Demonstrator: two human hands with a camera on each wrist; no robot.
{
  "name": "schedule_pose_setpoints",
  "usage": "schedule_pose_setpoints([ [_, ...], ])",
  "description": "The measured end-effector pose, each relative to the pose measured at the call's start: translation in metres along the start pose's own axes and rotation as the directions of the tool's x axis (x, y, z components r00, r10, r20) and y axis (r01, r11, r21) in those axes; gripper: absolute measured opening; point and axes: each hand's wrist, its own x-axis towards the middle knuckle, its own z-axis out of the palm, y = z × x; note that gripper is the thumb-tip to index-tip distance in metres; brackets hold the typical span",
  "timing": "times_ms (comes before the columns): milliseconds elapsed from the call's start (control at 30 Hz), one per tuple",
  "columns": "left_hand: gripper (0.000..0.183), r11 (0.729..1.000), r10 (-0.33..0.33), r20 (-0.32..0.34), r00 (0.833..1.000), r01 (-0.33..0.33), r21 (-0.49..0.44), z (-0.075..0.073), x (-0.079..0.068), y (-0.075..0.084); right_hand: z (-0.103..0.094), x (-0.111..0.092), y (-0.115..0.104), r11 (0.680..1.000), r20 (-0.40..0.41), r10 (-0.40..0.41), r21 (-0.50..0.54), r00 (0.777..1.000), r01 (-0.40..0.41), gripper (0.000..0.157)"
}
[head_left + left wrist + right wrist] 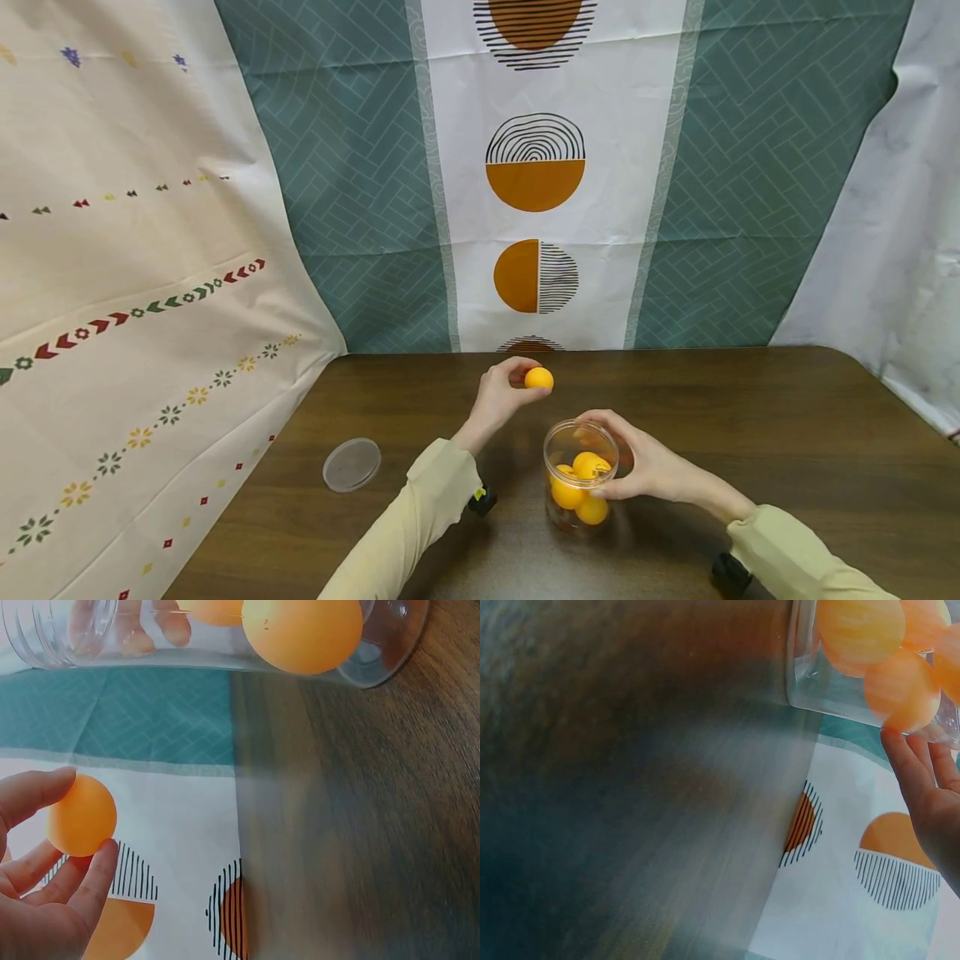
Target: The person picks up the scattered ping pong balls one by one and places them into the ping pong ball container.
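Note:
An orange ping-pong ball [538, 378] is pinched between the thumb and fingertips of my left hand [498, 397], held up to the left of and beyond a clear jar. In the left wrist view the same ball [84, 816] shows between thumb and fingers. My right hand [647, 463] grips the round clear jar [551, 443] from its right side, fingers behind and thumb in front. Several orange ping-pong balls [567, 493] lie inside the uncovered jar. The right wrist view shows fingers of the right hand [934, 802] against the jar wall [832, 701].
On the dark wooden table [750, 417], a clear round lid [352, 465] lies to the left of the left arm. Behind the table hangs a patterned teal and white cloth [360, 167]; a cream cloth [150, 275] runs along the left side.

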Motion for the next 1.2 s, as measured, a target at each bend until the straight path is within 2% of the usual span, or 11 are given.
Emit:
schedule_pose_setpoints([
  [200, 0.033, 1.0, 0.001, 0.007, 1.0, -0.001, -0.007, 0.0, -0.002, 0.004, 0.0, 0.0, 0.0, 1.0, 0.002, -0.003, -0.004, 1.0, 0.003, 0.07],
  [433, 0.033, 0.999, 0.049, 0.016, 0.999, -0.049, -0.017, -0.002, -0.007, 0.012, -0.001, 0.0, 0.001, 1.0, -0.004, -0.007, -0.016, 1.0, 0.007, 0.071],
  [1200, 0.033, 0.994, 0.085, 0.078, 0.993, -0.079, -0.082, -0.005, -0.016, 0.028, -0.001, 0.0, -0.001, 1.0, -0.003, 0.002, -0.028, 1.0, -0.002, 0.071],
])
